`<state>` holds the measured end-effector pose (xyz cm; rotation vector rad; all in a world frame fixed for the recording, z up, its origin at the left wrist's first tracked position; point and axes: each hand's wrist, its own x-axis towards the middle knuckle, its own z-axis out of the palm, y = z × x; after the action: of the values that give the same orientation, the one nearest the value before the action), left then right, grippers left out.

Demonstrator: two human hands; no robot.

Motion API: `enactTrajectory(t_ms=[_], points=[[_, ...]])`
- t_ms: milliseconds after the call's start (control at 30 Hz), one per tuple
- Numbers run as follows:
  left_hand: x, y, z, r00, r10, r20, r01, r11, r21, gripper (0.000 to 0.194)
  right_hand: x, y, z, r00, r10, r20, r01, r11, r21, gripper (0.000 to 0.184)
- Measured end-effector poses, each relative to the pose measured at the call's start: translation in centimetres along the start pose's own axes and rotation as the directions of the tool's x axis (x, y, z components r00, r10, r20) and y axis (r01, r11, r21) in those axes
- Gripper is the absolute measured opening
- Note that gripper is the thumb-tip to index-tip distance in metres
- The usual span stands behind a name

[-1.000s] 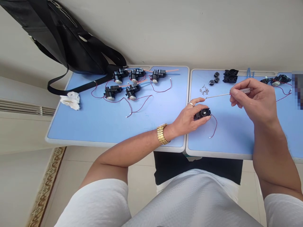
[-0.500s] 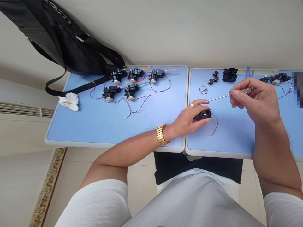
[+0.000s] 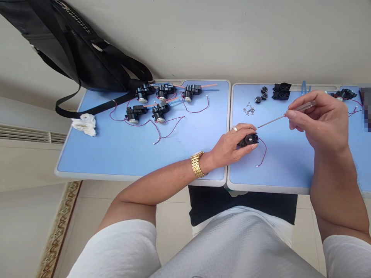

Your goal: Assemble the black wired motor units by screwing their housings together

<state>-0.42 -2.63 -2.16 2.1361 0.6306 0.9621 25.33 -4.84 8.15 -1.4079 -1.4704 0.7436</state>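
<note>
My left hand [image 3: 230, 147] pinches the black housing [image 3: 249, 140] near the right-hand bench's [image 3: 284, 166] left edge; I'd brace it firmly, guiding the screwdriver [image 3: 272, 121] pinched in my right hand [image 3: 324, 121] clear of fingertips.

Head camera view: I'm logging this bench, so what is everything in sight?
Pale-rimmed tables: at least two, blue, centre
Strapped bag: one, black, left rear
Crumpled tissue: one, white, left
Plastic units with red wires: five, black, left rear
Similar unit: at least one, black, far right
Round parts: three, black, right of seam
Plastic housings: apparently two, black, beside those
Screws: uncounted pile, silver
Wired plastic part: one, black, left fingers
Screwdriver: one, clear-handled, right fingers
Left hand: one, gold watch, silver ring
Right hand: one, bare
</note>
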Motion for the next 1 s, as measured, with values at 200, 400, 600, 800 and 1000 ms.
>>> enactTrajectory(t_ms=[200,400,600,800,1000], points=[[-0.08,-0.15,0.08,0.999,0.028,0.016,-0.028,1.0,-0.005,0.036,-0.41,0.12,0.36,0.995,-0.097,-0.012,0.096,0.995,-0.036,0.02],[-0.07,-0.17,0.16,0.997,0.082,-0.012,-0.082,0.996,0.023,0.036,-0.32,0.77,0.63,0.96,-0.277,-0.029,0.278,0.961,0.012,0.01],[-0.04,-0.04,0.18,0.996,0.089,-0.016,-0.089,0.996,0.029,0.036,-0.38,0.73,0.58,0.967,-0.254,-0.011,0.253,0.967,-0.022,0.008],[-0.04,-0.03,0.14,0.999,0.046,0.008,-0.046,0.999,0.01,0.036,-0.35,0.81,0.62,0.968,-0.252,-0.001,0.252,0.967,-0.035,0.012],[-0.03,-0.03,0.17,0.999,0.036,0.014,-0.036,0.999,0.0,0.037,-0.32,0.68,0.67,0.96,-0.28,-0.003,0.28,0.959,-0.048,0.019]])
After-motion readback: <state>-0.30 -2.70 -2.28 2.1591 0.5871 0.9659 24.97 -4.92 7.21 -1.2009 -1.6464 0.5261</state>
